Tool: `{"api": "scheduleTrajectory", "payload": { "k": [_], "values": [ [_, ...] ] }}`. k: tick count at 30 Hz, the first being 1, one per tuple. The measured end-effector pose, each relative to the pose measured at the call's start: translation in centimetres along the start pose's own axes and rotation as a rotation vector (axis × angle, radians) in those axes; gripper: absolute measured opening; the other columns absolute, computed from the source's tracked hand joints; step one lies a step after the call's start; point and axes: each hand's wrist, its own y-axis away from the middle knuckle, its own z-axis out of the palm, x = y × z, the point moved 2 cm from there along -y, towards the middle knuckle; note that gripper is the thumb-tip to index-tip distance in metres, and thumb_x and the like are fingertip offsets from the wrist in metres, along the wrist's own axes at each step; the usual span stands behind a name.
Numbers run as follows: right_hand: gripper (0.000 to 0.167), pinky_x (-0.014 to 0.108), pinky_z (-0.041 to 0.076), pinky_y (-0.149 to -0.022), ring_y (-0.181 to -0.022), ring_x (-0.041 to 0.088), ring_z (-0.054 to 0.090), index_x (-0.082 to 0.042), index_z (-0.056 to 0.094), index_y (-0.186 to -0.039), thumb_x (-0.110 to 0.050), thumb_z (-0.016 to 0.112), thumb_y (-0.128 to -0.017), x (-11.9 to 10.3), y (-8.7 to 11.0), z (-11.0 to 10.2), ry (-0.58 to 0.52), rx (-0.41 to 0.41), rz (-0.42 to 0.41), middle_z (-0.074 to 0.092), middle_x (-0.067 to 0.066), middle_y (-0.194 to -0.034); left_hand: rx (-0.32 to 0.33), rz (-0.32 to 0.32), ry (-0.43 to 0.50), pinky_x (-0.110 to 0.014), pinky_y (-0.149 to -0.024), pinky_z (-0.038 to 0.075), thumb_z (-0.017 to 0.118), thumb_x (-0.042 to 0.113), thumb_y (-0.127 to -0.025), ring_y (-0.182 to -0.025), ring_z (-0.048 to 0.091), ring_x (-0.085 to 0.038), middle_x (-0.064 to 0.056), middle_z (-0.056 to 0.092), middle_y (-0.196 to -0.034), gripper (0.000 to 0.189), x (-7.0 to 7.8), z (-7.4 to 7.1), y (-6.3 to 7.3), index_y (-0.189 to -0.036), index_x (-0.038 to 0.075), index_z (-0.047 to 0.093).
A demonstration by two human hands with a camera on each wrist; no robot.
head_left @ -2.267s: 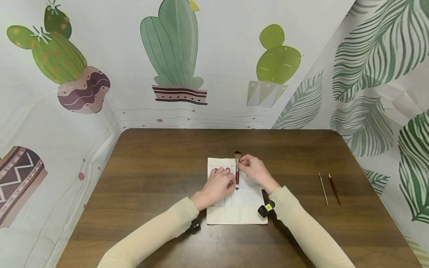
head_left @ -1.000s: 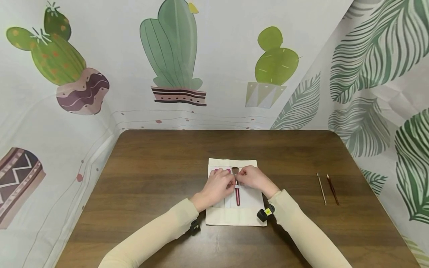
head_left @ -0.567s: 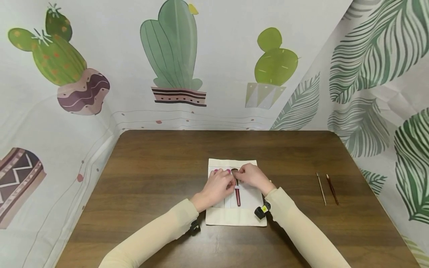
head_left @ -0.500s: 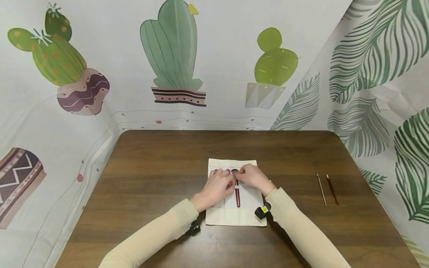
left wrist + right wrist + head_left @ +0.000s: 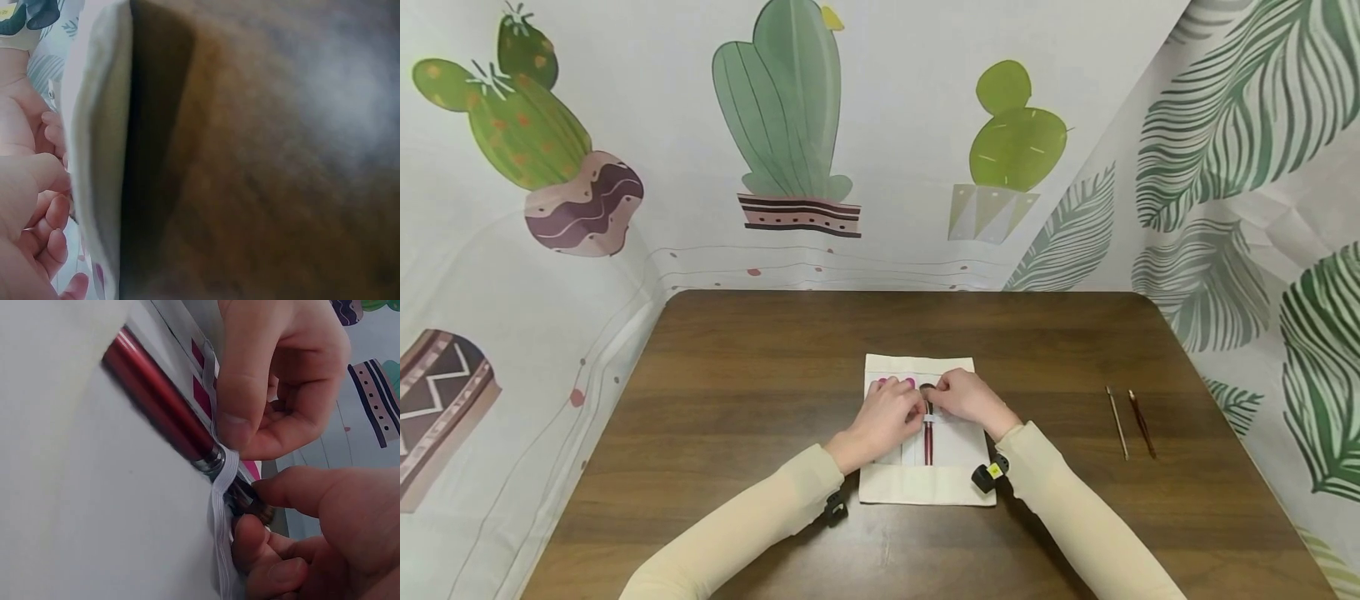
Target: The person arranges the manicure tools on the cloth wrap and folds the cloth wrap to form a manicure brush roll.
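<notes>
With your right hand [image 5: 968, 396] you keep a pinching grip on the red brush [image 5: 162, 400] near its bristles; your left hand [image 5: 886, 417], fingers curled, pinches the elastic band [image 5: 220, 519]. The brush runs under it, handle reaching the cloth case's [image 5: 955, 485] lower flap.

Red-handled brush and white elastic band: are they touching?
Touching: the right wrist view shows the white elastic band looped over the red-handled brush, lying against its metal collar.
</notes>
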Motion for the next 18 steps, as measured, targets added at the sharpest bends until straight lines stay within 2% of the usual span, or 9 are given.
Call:
{"api": "scheduleTrajectory", "payload": {
  "k": [12, 18],
  "values": [
    [0.033, 0.026, 0.034, -0.054, -0.058, 0.014, 0.049, -0.009, 0.063, -0.071, -0.027, 0.067, -0.098, -0.07, 0.02, 0.21, 0.006, -0.035, -0.016, 0.059, -0.001, -0.062, 0.000, -0.009, 0.011, -0.042, -0.084, 0.044, 0.076, 0.017, -0.089, -0.085, 0.055, -0.017, 0.006, 0.060, -0.086, 0.004, 0.10, -0.32, 0.12, -0.087, 0.019, 0.073],
    [0.031, 0.027, 0.036, -0.057, -0.061, 0.014, 0.050, -0.008, 0.065, -0.076, -0.029, 0.067, -0.099, 0.29, 0.22, 0.12, -0.020, -0.019, -0.063, 0.059, 0.000, -0.066, -0.002, -0.013, 0.011, -0.041, -0.084, 0.044, 0.074, 0.017, -0.090, -0.085, 0.054, -0.017, 0.007, 0.061, -0.087, 0.004, -0.02, -0.39, 0.11, -0.088, 0.020, 0.073]
  ]
}}
